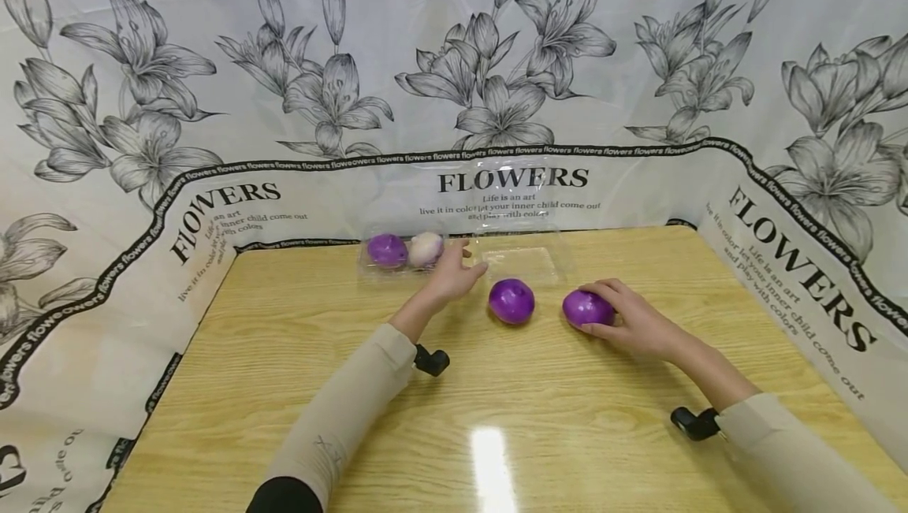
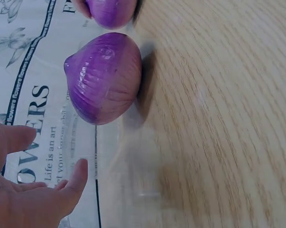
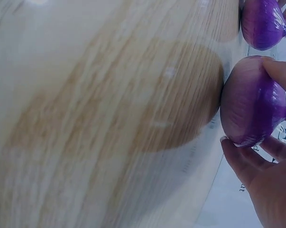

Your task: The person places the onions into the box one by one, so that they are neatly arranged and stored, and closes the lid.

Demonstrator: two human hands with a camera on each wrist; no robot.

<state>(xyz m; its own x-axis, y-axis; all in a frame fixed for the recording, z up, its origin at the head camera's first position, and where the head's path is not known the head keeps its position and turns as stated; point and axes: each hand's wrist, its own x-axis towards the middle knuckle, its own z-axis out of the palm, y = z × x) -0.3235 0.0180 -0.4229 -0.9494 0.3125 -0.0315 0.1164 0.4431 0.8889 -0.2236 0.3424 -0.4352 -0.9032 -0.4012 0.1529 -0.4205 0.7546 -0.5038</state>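
The table (image 1: pixel 298 387) is glossy light wood with a fine grain, and behind it hangs a shiny white sheet (image 1: pixel 106 182) printed with grey lilies and the word FLOWERS, while two thin clear plastic trays stand at the far edge: the left tray (image 1: pixel 369 269) holds a purple onion and a pale one, and the right tray (image 1: pixel 546 265) is flat and transparent. The right hand (image 1: pixel 631 324) grasps a round, smooth purple onion (image 1: pixel 585 308) on the table, with fingers curled around it. The left hand (image 1: pixel 454 273) is released with relaxed fingers and holds nothing, between the trays, near a second onion (image 1: pixel 511 300) with fine lines and a small pointed tip.
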